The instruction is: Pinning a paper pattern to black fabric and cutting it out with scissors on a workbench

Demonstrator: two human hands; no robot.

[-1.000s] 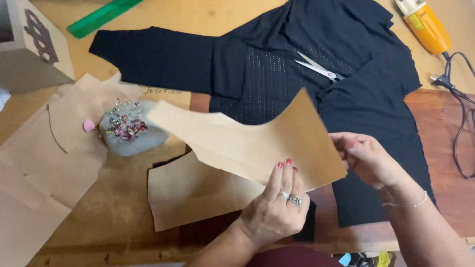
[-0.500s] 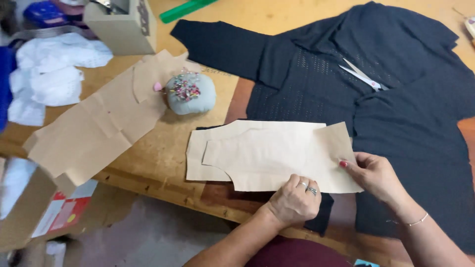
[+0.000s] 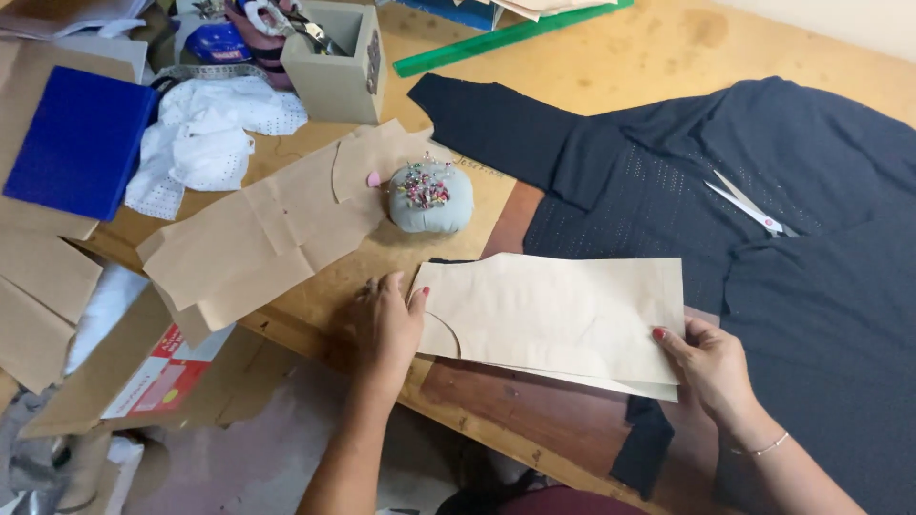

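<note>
A stack of tan paper pattern pieces (image 3: 558, 315) lies flat near the table's front edge, partly over dark navy fabric (image 3: 763, 238). My left hand (image 3: 386, 324) rests on the table at the stack's left edge, fingers touching the paper. My right hand (image 3: 711, 367) pinches the stack's lower right corner between thumb and fingers. A grey pincushion (image 3: 429, 195) stuck with many pins sits just behind the stack. Scissors (image 3: 754, 208) lie on the fabric at the right.
More brown paper pieces (image 3: 258, 234) lie left of the pincushion. Behind them are white lace fabric (image 3: 205, 143), a blue book (image 3: 81, 143), a grey box of tools (image 3: 339, 62) and a green ruler (image 3: 506, 33). A cardboard box (image 3: 143, 372) stands below the table edge.
The pattern pieces, held up a second ago, now lie flat on the table. My left hand has moved from under the paper to its left edge. The view has swung left.
</note>
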